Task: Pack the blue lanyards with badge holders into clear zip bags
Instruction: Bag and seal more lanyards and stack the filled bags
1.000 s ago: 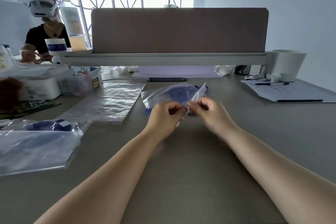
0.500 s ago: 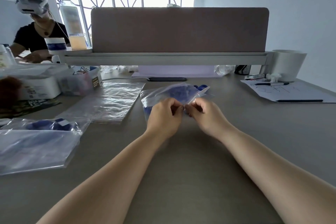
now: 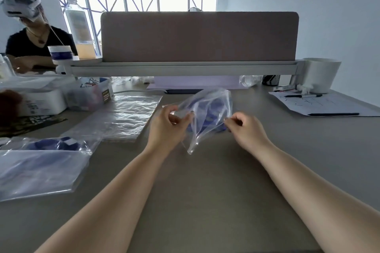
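Observation:
A clear zip bag (image 3: 207, 117) with a blue lanyard (image 3: 211, 110) inside is lifted off the grey table (image 3: 205, 191) in the middle of the view. My left hand (image 3: 168, 127) pinches the bag's left edge between thumb and fingers. My right hand (image 3: 246, 131) pinches its right edge, fingers curled. The bag hangs tilted, one corner pointing down toward the table. A stack of empty zip bags (image 3: 123, 117) lies to the left. Filled bags with blue lanyards (image 3: 41, 158) lie at the near left.
White boxes (image 3: 41, 100) and a small clear bin (image 3: 90, 94) stand at the far left. A brown divider panel (image 3: 199, 37) crosses the back. Papers with pens (image 3: 320, 104) and a white pot (image 3: 320, 74) are at the right. A person with a headset (image 3: 30, 33) sits behind left.
Both hands have moved apart and lifted the bag off the table; it was lying flat with the hands close together at its near edge, and it now hangs tilted between them.

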### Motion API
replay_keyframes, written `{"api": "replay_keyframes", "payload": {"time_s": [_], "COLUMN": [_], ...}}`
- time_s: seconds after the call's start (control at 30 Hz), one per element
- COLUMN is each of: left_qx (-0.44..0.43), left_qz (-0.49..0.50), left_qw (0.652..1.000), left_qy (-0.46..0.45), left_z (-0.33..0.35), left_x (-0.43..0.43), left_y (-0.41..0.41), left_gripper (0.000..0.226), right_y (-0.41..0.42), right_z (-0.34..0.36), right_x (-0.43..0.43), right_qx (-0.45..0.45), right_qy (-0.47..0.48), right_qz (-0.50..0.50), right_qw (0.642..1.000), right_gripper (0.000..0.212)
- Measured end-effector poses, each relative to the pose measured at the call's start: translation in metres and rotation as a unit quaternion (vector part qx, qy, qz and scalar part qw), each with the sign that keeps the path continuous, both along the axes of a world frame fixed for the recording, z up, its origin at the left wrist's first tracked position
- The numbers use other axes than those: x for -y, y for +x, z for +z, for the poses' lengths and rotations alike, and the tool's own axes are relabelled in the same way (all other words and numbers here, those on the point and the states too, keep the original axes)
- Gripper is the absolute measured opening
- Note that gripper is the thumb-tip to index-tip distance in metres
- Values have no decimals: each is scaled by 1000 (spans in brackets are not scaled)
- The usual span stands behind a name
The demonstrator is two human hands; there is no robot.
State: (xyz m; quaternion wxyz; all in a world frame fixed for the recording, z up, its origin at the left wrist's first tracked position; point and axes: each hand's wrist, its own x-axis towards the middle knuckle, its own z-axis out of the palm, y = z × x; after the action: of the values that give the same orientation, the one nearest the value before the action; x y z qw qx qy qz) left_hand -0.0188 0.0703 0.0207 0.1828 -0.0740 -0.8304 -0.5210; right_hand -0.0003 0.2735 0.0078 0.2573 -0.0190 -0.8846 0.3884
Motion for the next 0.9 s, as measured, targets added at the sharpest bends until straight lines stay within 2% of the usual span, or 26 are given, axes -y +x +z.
{"api": "replay_keyframes", "payload": {"time_s": [0.13, 0.23, 0.3, 0.4, 0.5, 0.57, 0.67, 0.8, 0.9], "left_qx": [12, 6, -11, -46, -67, -76, -61, -59, -63], "left_qz": [-10, -30, -35, -30, -28, 27, 127, 113, 124], "left_qw": [998, 993, 989, 987, 987, 989, 989, 992, 987], "left_qy": [-65, -110, -146, -153, -145, -120, -36, 0, 82], "left_z": [-4, -6, -6, -6, -4, 2, 10, 10, 15], "left_x": [-6, -9, -11, -14, -13, -1, 27, 31, 34], "left_y": [6, 9, 13, 15, 15, 6, -9, -9, -10], "left_gripper": [16, 25, 21, 16, 17, 13, 16, 19, 21], "right_y": [0, 1, 2, 4, 4, 2, -3, -3, -5], "right_z": [0, 0, 1, 2, 1, 1, 0, -2, -2], "right_x": [3, 5, 7, 11, 14, 10, 1, 5, 0], "right_qx": [0, -6, -6, 24, 45, 49, 45, 29, 39], "right_qy": [-6, -6, -9, -21, 10, 19, -4, 20, 9], "right_qz": [17, 31, 35, 46, 57, 35, 8, 56, 78], "right_qw": [1000, 999, 999, 998, 997, 998, 999, 998, 996], "right_gripper": [27, 27, 31, 44, 36, 31, 29, 31, 36]}}
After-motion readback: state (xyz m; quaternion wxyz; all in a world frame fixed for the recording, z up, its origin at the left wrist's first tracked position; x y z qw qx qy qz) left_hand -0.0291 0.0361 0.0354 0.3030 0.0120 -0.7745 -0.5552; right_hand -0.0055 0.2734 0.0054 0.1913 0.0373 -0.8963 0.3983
